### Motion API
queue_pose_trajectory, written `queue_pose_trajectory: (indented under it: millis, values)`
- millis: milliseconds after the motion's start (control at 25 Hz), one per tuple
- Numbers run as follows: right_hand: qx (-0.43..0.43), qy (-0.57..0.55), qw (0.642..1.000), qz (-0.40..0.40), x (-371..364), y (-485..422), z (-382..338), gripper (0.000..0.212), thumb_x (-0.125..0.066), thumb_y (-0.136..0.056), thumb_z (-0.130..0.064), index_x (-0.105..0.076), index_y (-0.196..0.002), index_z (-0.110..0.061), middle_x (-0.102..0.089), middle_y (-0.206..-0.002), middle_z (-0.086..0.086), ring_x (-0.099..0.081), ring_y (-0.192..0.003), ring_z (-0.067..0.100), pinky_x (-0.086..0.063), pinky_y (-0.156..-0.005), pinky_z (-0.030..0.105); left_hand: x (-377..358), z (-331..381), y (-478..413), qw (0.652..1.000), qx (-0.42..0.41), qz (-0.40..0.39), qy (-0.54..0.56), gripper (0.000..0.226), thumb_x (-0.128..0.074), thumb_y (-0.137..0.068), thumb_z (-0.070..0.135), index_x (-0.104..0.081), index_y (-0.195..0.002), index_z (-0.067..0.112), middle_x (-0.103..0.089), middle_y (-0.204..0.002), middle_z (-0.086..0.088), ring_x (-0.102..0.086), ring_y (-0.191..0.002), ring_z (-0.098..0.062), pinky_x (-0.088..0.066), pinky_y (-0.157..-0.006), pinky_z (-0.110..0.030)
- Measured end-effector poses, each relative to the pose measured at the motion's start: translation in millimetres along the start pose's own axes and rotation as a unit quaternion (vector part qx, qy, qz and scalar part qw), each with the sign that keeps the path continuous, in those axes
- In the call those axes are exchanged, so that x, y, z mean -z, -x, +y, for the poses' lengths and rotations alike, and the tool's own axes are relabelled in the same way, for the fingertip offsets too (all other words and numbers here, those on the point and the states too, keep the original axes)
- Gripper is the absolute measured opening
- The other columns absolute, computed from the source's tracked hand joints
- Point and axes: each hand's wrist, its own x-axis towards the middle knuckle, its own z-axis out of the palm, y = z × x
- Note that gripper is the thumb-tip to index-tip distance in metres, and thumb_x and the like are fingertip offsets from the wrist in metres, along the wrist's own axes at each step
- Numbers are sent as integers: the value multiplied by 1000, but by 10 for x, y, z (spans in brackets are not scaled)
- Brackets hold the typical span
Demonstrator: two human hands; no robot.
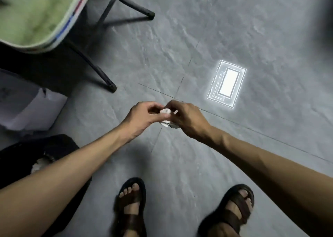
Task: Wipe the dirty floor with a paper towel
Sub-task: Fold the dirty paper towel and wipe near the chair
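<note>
A small crumpled white paper towel (166, 121) with grey smudges is held between both hands at the middle of the head view, well above the floor. My left hand (144, 116) pinches its upper part with thumb and fingers. My right hand (185, 118) grips it from the right, fingers curled round it, hiding most of the wad. The grey tiled floor (207, 29) lies below, with dark grout lines crossing just under the hands.
A folding table with a green top (36, 16) and black legs (106, 79) stands at upper left. A white box (30, 108) and a black bag (27, 157) lie at left. A bright light reflection (228, 83) shines on the floor. My sandalled feet (132, 206) stand at the bottom.
</note>
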Motion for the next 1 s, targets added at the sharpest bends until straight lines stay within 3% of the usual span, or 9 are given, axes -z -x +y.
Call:
queue_pose_trajectory:
  millis: [200, 280, 360, 440, 560, 680, 800, 880, 1000]
  values:
    - [-97, -132, 986, -40, 381, 781, -807, 21, -73, -81, -29, -59, -91, -17, -70, -80, -3, -65, -68, 9, -49, -56, 25, 85, 629, 1076, 997, 17, 52, -56, 8, -78, -75, 33, -74, -81, 29, -72, -70, 16, -64, -67, 8, -45, -63, -6]
    - [-151, -169, 969, -101, 367, 1003, -1140, 16, -75, -78, -23, -64, -89, -16, -72, -79, 1, -62, -67, 8, -45, -59, 22, 228, 680, 1504, 990, 73, 113, -29, 8, -77, -78, 19, -75, -85, 15, -69, -63, 11, -62, -59, 3, -44, -58, -6]
    - [-179, -190, 952, -159, 268, 1154, -1562, 16, -75, -78, -19, -68, -89, -11, -71, -83, 8, -59, -71, 13, -46, -66, 30, 451, 673, 1948, 977, 130, 164, 27, 17, -73, -80, 6, -72, -93, -5, -68, -70, -5, -59, -60, -7, -47, -58, -11]
    - [-183, -202, 942, -198, 50, 1182, -1981, 17, -73, -81, -14, -66, -93, -3, -69, -84, 14, -59, -73, 19, -50, -72, 39, 716, 579, 2322, 964, 168, 193, 75, 19, -69, -83, 1, -68, -96, -13, -65, -77, -14, -59, -59, -10, -49, -55, -12]
    - [-169, -147, 948, -227, -523, 990, -2472, 17, -72, -82, -13, -65, -96, -5, -70, -86, 20, -61, -69, 22, -54, -72, 40, 1182, 250, 2700, 941, 214, 214, 154, 20, -65, -88, 5, -68, -101, -10, -66, -83, -14, -63, -75, -18, -53, -66, -21]
    - [-162, -121, 954, -222, -1380, 733, -2860, 15, -73, -82, -14, -66, -92, -6, -68, -81, 19, -59, -64, 22, -50, -61, 30, 1751, -257, 3026, 912, 245, 263, 196, 24, -61, -92, 11, -62, -115, 4, -64, -99, -10, -62, -81, -18, -49, -74, -25]
    - [-137, -31, 962, -234, -2217, 522, -3155, 39, -67, -88, -34, -64, -111, -3, -66, -100, 17, -63, -91, 29, -46, -73, 28, 2297, -810, 3333, 892, 281, 297, 193, 31, -61, -91, 11, -56, -122, 9, -63, -102, -11, -63, -90, -23, -47, -83, -33]
    - [-135, 36, 962, -234, -2486, 453, -3205, 51, -57, -92, -44, -57, -122, -2, -62, -116, 18, -59, -108, 33, -45, -86, 35, 2525, -1026, 3456, 895, 291, 287, 179, 31, -61, -90, 11, -58, -121, 9, -66, -104, -15, -64, -98, -29, -48, -87, -36]
    - [-133, 79, 961, -230, -2427, 471, -3257, 34, -53, -95, -29, -61, -116, -4, -63, -115, 17, -59, -107, 33, -44, -80, 33, 2686, -1019, 3526, 919, 284, 233, 147, 27, -60, -89, 11, -62, -116, 9, -68, -107, -17, -66, -98, -30, -49, -85, -34]
